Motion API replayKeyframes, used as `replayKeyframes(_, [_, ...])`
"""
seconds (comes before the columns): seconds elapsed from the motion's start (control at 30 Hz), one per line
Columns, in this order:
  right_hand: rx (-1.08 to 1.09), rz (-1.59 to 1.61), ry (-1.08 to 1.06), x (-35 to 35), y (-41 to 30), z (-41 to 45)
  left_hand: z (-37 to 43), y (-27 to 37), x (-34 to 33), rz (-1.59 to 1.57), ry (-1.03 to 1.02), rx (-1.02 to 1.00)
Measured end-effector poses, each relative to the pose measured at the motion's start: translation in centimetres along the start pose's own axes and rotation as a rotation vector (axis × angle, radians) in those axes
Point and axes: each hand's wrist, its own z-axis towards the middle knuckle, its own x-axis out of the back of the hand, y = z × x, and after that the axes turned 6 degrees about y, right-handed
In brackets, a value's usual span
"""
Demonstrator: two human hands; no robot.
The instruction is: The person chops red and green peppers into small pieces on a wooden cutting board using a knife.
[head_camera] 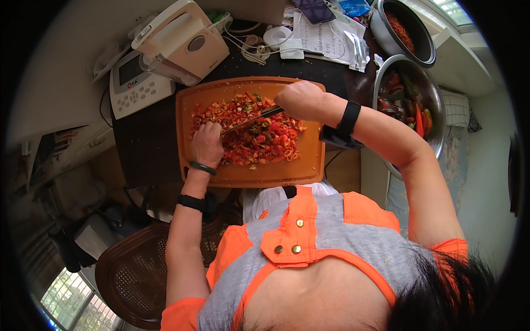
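Observation:
An orange-brown cutting board [252,178] lies before me, with a heap of chopped red peppers [265,145] spread over its middle. Bits of green and pale seeds show among the red. My right hand [301,100] grips the dark handle of a kitchen knife [244,124], whose blade slants down to the left across the heap. At the blade's far end, my left hand [208,142] is closed over the tip; its fingertips are partly hidden. The blade's lower edge is down among the pepper pieces.
Right of the board, a steel bowl [442,124] holds whole red and green peppers. Behind it stands a pot [379,31] with chopped red contents. Papers [319,37], a phone [315,10], cables and two pale appliances [194,45] [143,93] line the table's back and left. A woven-back chair [132,273] stands lower left.

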Motion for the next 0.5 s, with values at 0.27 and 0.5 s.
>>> replayKeyframes(0.27, [-0.090, 0.098, 0.066, -4.5, 2.1, -0.4, 0.4, 1.4, -0.8, 0.075, -0.054, -0.023])
replayKeyframes(0.5, [-0.044, -0.008, -0.007, -1.4, 1.5, 1.0, 0.8, 0.5, -0.5, 0.020, 0.086, -0.010])
